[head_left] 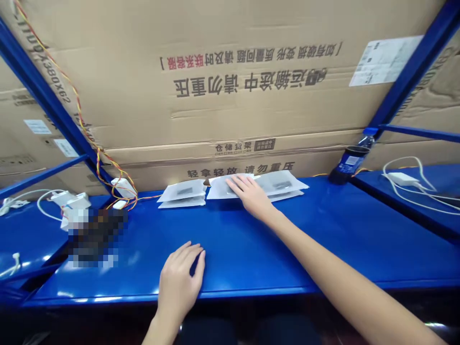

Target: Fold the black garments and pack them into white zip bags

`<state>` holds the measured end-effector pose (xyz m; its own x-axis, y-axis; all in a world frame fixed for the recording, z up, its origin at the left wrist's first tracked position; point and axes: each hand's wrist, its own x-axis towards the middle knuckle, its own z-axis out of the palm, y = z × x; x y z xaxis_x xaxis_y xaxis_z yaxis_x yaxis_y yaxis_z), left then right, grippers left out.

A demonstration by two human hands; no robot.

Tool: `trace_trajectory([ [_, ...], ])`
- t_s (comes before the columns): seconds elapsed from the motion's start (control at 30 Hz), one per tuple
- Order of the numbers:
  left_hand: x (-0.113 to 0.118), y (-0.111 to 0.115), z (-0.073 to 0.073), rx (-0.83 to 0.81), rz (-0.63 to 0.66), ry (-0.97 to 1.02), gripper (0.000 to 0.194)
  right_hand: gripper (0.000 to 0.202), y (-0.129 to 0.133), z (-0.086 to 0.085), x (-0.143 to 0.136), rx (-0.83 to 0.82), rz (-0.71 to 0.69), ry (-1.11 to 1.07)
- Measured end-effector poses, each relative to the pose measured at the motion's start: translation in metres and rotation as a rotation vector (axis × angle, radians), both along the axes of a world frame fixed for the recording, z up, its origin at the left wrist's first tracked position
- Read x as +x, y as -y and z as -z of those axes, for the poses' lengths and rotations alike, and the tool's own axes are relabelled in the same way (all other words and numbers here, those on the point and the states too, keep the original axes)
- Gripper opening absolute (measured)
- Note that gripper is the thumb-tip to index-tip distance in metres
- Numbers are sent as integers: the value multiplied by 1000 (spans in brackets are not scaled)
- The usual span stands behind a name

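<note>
My right hand (253, 195) reaches to the back of the blue shelf, its stretched fingers lying flat on the middle one of the frosted white plastic bags (219, 186). To its right are more such bags (264, 182), stacked, with a dark item showing through the top one. On the left sits another small stack of frosted bags (183, 191), also with something dark inside. My left hand (182, 273) rests near the shelf's front edge, palm down, fingers loosely extended and thumb apart, with nothing in it.
The blue metal shelf (143, 268) backs onto a large printed cardboard box (230, 115). A dark drink bottle with a blue cap (347, 163) stands at the back right. Twisted red-yellow wires (98, 160) and white adapters (124, 188) lie left, beside a blurred-out dark object (100, 235). A white charger (404, 179) lies far right.
</note>
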<state>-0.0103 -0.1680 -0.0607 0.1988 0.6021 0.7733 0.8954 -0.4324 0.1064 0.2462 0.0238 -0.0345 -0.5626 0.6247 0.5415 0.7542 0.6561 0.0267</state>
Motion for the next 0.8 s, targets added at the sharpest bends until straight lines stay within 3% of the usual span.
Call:
trace_trajectory([
  [0.13, -2, 2, 3, -25, -34, 22, 21, 65, -11, 22, 0, -98, -14, -28],
  [0.23, -13, -16, -6, -39, -77, -57, 22, 67, -2, 27, 4, -133, -57, -107],
  [0.33, -35, -65, -28, -59, -122, -282, 25, 60, 7, 21, 3, -171, -110, -214],
  [0.47, -63, -142, -62, -127, -106, -411, 19, 36, 13, 10, -3, -248, -146, -357],
  [0.53, -67, -163, -72, -160, -94, -449, 20, 30, 15, 5, -5, -301, -147, -427],
  [0.63, -53, -161, -76, -188, -59, -477, 29, 21, 20, -2, -7, -417, -142, -532],
  [0.7, -30, -142, -71, -201, -18, -483, 32, 21, 23, -4, -11, -540, -143, -597],
  [0.8, 18, -101, -60, -232, 66, -469, 30, 42, 25, 0, -18, -759, -149, -676],
])
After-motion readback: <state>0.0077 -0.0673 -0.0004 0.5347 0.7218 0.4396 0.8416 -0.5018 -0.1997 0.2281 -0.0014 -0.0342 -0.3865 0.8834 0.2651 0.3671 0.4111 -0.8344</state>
